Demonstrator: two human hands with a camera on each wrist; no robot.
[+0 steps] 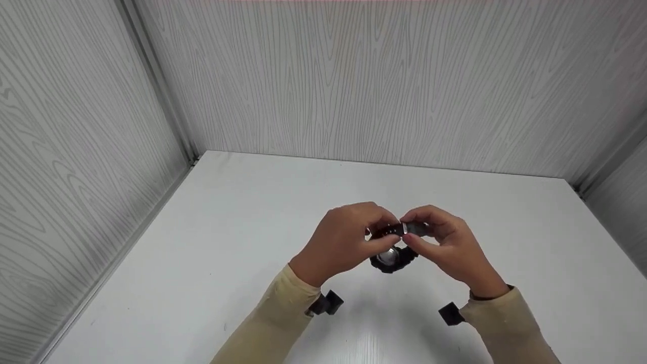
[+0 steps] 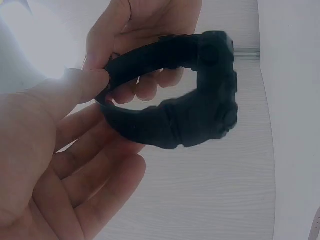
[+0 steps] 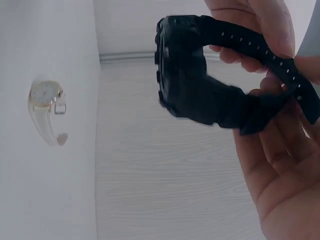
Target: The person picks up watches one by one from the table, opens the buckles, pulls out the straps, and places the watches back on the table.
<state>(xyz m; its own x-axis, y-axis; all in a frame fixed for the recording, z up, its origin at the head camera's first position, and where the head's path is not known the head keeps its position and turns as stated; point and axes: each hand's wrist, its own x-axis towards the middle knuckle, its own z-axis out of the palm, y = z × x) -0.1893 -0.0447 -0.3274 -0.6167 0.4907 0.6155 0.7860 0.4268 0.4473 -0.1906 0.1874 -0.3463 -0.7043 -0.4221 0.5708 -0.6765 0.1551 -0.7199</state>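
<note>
Between both hands, a black wristwatch (image 1: 388,257) is held up over the white table, its strap bent round into a loop. In the head view the left hand (image 1: 343,242) pinches the end of the strap that has a row of holes. Fingers and thumb of the right hand (image 1: 452,247) pinch the strap's other end, by a silvery buckle or keeper (image 1: 405,229). Both hands' fingertips meet where the strap ends overlap. The chunky watch case (image 2: 216,95) hangs away from the fingers in the left wrist view; the perforated strap (image 3: 250,44) shows in the right wrist view.
A second watch (image 3: 45,95), with a pale strap and gold-coloured rim, lies on the white surface in the right wrist view. Wood-grain panels (image 1: 354,76) wall the table (image 1: 252,202) at the back and both sides. Small black blocks (image 1: 451,314) sit at the wrists.
</note>
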